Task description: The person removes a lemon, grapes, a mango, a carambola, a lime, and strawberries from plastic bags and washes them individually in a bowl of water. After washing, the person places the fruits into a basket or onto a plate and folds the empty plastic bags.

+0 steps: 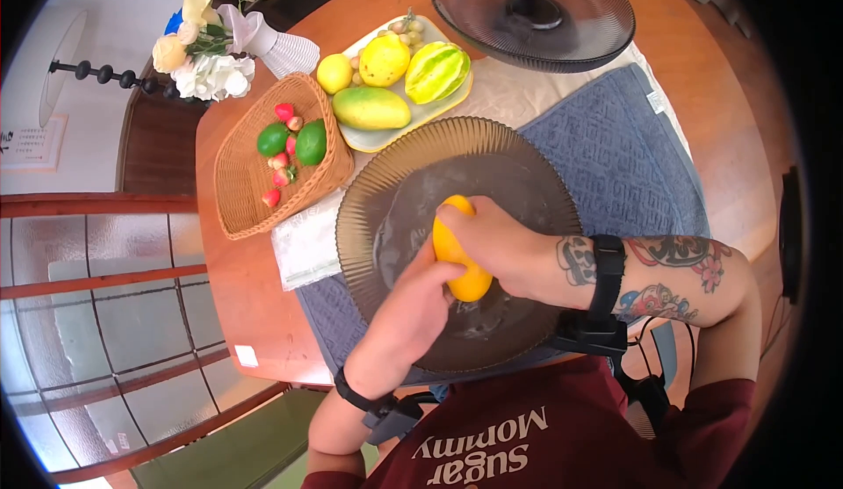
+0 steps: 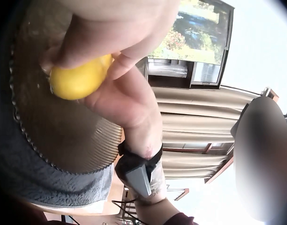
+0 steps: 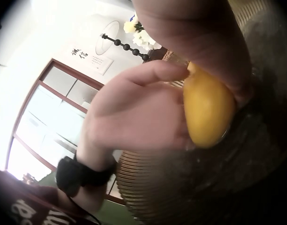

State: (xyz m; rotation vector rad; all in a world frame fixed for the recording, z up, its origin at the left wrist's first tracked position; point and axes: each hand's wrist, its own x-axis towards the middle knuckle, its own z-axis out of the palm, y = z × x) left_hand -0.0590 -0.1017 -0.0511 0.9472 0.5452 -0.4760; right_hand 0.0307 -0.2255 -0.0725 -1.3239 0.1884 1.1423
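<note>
Over a large ribbed glass bowl point(image 1: 378, 160), both hands hold a smooth yellow mango point(image 1: 463, 265). My left hand point(image 1: 413, 305) grips its lower side, thumb across the skin. From the other side, my right hand point(image 1: 496, 239) grips the upper end with its thumb on top. The right wrist view shows the rounded end of the mango point(image 3: 209, 112) between the two hands, above water that glistens in the bowl. Part of the fruit is hidden behind fingers in each view.
Beyond the bowl, a wicker basket point(image 1: 230, 195) holds strawberries and green fruits. A white tray point(image 1: 452, 94) carries a melon, yellow fruits, grapes and a greenish mango. A second glass bowl point(image 1: 474, 15) stands at the back right. A blue towel point(image 1: 623, 164) lies under the near bowl.
</note>
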